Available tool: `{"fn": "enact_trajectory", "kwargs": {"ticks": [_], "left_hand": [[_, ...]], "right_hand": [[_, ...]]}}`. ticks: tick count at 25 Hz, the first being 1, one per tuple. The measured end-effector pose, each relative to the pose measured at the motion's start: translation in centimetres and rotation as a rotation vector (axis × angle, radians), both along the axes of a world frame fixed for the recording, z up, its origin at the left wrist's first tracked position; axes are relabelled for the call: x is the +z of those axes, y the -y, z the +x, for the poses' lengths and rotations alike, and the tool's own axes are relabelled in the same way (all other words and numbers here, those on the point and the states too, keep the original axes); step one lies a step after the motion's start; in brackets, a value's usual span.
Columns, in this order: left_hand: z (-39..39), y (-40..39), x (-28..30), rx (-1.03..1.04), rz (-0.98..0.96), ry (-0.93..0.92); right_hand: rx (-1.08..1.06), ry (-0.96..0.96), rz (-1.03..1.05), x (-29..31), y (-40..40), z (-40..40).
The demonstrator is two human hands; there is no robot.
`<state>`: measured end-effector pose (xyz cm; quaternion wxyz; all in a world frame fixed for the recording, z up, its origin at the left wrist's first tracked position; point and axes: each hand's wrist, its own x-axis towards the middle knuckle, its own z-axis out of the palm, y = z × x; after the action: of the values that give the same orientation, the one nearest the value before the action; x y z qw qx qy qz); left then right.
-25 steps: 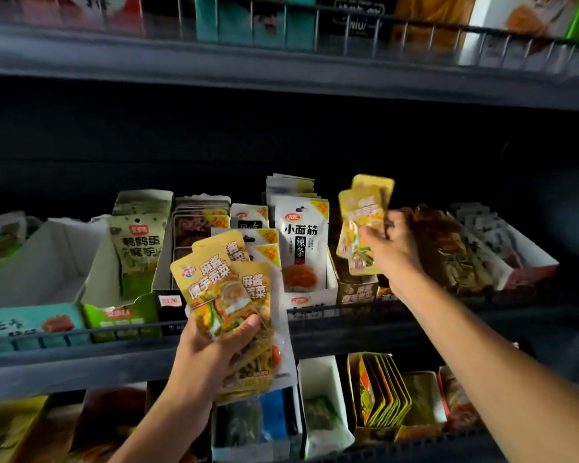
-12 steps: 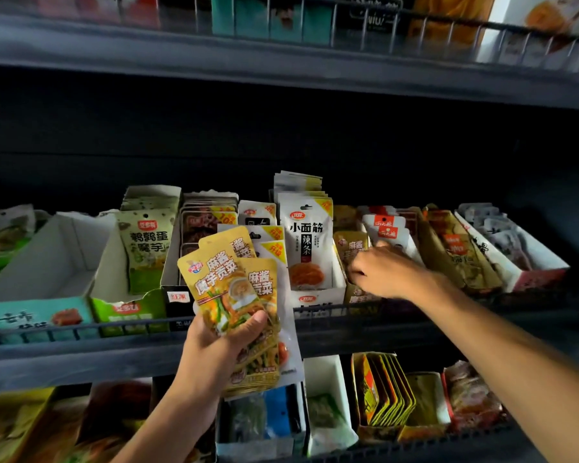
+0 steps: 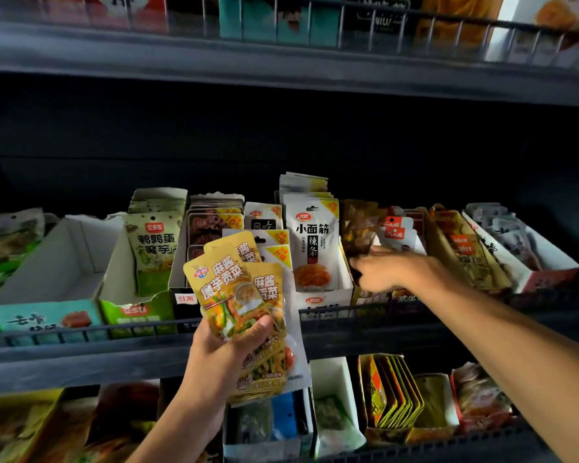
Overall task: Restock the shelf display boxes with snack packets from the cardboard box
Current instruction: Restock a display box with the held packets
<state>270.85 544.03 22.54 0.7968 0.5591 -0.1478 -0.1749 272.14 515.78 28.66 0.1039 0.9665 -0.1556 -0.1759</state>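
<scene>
Yellow snack pkts (image 3: 238, 295) fanned upright, front of shelf; brown display box (image 3: 370, 295) btwn white boxes.

We're seeing a dim shot: shelf back wall (image 3: 281, 138) near black, brightest patch top right, packet fronts lit from our side. Wide-angle bends the edges, corners soft, slight overall blur.

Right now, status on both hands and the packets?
Left hand grips fan of yellow snack packets. Right hand reaching into brown display box, grip unclear. White snack box alongside, no obstruction.
</scene>
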Motion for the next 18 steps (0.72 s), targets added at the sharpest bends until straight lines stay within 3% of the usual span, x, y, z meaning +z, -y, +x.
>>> {"fn": "enact_trajectory", "kwargs": {"ticks": [7,12,13,15,17,18], "left_hand": [[0.1,-0.2,-0.2,-0.017,-0.020,0.002],[-0.2,-0.5,-0.1,-0.020,-0.052,-0.015],[-0.3,-0.6,0.1,-0.013,-0.066,-0.028],[-0.4,-0.9,0.4,-0.001,-0.076,-0.052],[-0.3,-1.1,0.4,0.009,-0.054,-0.043],[-0.2,-1.2,0.3,0.012,-0.043,-0.012]], "right_hand": [[0.097,0.150,0.091,-0.4,-0.2,-0.9],[0.093,0.362,0.131,-1.3,-0.1,-1.9],[0.103,0.482,0.098,-1.6,-0.2,-2.3],[0.138,0.928,0.079,-2.1,-2.1,-4.0],[0.169,1.312,0.432,-2.5,-7.3,-6.4],[0.148,1.332,0.722,-2.8,-10.4,-7.4]]}}
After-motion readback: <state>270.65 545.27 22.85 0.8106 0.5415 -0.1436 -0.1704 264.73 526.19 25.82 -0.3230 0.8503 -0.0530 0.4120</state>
